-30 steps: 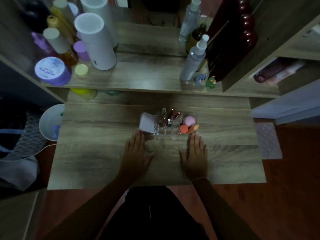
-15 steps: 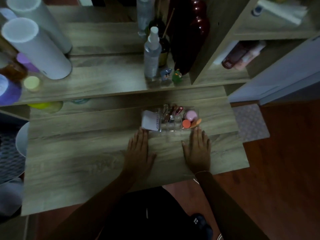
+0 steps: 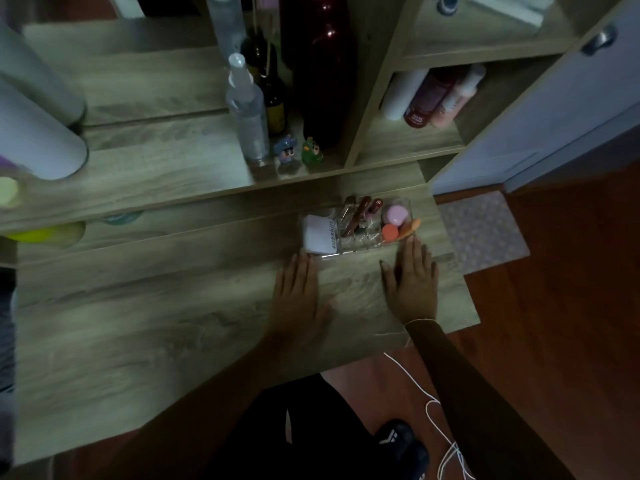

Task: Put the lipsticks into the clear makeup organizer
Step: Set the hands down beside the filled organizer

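Wood-grain bench (image 3: 173,323) runs under us, and our left hand (image 3: 298,299) lies flat on it, fingers (image 3: 300,268) pressed together and holding nothing, tips just short of the clear makeup organizer (image 3: 356,226). Inside it, from the left, a white box (image 3: 317,233) fills one end, the lipsticks (image 3: 360,213) stand tilted in the middle slots, and pink and orange sponges (image 3: 394,220) sit at the right end. Our right hand (image 3: 412,285) rests flat too, fingers together, empty, tips near the organizer's right corner. We see no loose lipstick on the bench, so we judge the filling done; a good finish is checking each tube is seated in its slot.
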`<action>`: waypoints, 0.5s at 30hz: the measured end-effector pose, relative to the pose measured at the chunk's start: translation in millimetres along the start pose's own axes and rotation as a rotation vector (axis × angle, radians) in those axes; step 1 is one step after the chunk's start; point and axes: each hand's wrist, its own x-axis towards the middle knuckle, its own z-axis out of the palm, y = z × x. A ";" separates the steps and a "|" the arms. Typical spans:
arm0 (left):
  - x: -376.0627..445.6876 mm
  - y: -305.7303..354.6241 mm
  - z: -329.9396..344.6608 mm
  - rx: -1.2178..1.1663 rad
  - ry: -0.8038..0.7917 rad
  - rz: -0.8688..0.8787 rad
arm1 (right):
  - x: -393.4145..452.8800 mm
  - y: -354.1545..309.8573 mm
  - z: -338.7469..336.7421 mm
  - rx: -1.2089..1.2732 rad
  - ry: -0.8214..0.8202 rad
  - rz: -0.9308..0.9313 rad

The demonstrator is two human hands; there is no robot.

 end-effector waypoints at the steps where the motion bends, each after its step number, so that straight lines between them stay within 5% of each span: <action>1: 2.8 3.3 0.5 0.017 0.000 -0.009 | 3.0 2.6 -0.9 0.000 -0.002 -0.003; 15: 17.2 25.9 -3.4 0.060 0.059 -0.097 | 27.0 11.4 -7.5 0.091 -0.023 -0.055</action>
